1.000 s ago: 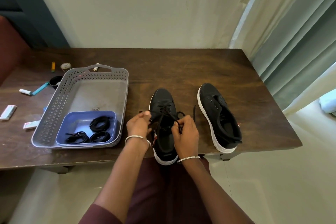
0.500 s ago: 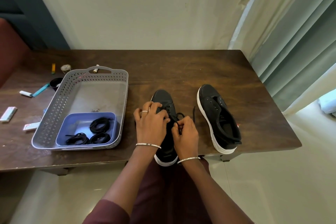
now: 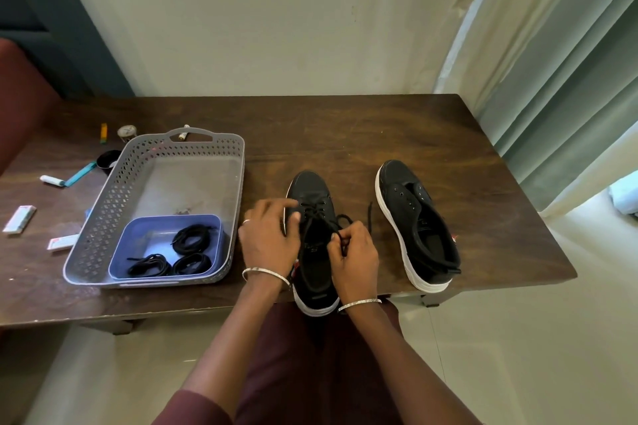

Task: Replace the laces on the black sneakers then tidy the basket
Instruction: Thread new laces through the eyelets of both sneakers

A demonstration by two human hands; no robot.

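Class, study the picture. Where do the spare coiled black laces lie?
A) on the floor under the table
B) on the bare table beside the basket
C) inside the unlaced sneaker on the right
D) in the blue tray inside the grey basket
D: the three coiled black laces lie in the blue tray, which sits at the near end of the grey basket.

Right hand [image 3: 355,259] pinches the lace [image 3: 340,219] above the sneaker [image 3: 316,266] that the left hand [image 3: 269,235] grips.
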